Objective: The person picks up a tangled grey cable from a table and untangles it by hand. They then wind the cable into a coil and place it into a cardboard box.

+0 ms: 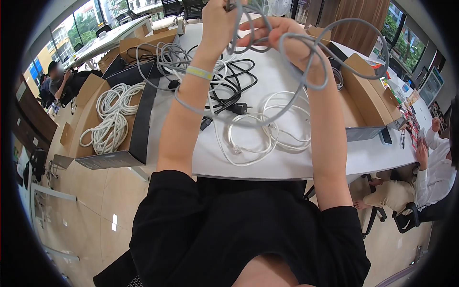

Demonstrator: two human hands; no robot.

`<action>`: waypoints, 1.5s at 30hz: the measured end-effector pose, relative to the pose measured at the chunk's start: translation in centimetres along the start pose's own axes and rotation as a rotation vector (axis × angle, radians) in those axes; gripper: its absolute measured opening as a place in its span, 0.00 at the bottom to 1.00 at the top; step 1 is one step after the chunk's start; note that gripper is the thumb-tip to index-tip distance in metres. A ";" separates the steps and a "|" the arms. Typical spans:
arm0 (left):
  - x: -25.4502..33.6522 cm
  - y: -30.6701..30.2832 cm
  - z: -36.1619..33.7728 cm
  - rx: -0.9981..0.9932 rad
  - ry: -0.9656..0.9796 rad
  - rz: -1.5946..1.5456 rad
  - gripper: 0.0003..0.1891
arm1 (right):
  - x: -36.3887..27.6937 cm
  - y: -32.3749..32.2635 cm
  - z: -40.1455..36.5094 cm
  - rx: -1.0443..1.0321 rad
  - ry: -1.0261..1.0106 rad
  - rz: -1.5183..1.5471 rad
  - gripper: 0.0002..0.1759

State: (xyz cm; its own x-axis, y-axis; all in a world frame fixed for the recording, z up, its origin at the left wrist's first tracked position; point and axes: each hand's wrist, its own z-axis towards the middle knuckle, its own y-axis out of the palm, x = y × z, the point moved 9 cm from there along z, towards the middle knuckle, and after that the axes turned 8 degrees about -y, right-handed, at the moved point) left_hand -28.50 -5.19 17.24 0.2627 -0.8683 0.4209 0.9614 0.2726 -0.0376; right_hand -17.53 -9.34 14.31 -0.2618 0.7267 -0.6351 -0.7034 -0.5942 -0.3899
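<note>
A long grey cable (354,21) hangs in loose loops around both hands, above the far part of the table. My left hand (221,19), at the top edge of the view, is closed on a stretch of it; the fingertips are partly cut off. My right hand (282,40) has its fingers curled among the loops, with cable lying over the palm and wrist. One long bend of the cable sags across both forearms. Below lie coiled white cables (253,138), and between my arms is a tangle of black cables (234,86) with a black plug (239,108).
An open box (138,129) with bundled white cables stands on the left. Behind it, grey cables (174,55) lie piled by another box. An open cardboard box (363,103) stands at the right, near a phone (386,136). A seated person (432,167) is at the far right.
</note>
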 end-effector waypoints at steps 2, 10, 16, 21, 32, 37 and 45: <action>-1.1 -0.3 0.3 0.058 0.003 0.028 0.11 | -0.2 1.0 0.3 -0.018 0.018 -0.230 0.26; -3.0 -5.2 1.8 0.236 -0.052 0.363 0.20 | -2.6 0.5 0.9 0.301 -0.289 -0.564 0.38; -4.2 -0.8 1.0 -0.186 0.115 0.454 0.13 | -3.1 -0.1 1.2 0.292 -0.067 -0.150 0.25; 0.8 5.3 -3.0 -0.434 0.304 -0.023 0.03 | -5.5 1.7 0.7 0.256 0.008 0.117 0.31; 4.7 8.8 -8.0 -0.465 0.579 0.183 0.22 | -1.6 -7.6 -2.8 0.735 0.001 0.468 0.11; 8.7 9.1 -10.5 -0.433 0.795 0.053 0.22 | 2.0 -9.9 -4.1 0.907 0.049 0.011 0.12; 9.7 3.8 -6.3 -0.165 0.609 -0.329 0.24 | 11.7 -13.0 -6.4 0.731 0.170 -0.771 0.19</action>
State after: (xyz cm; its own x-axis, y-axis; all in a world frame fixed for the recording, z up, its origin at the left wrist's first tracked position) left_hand -21.76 -15.13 15.46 -0.0908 -0.9852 -0.1456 0.9859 -0.0683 -0.1526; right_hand -7.22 4.73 7.70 0.4770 0.7264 -0.4949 -0.8789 0.3951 -0.2672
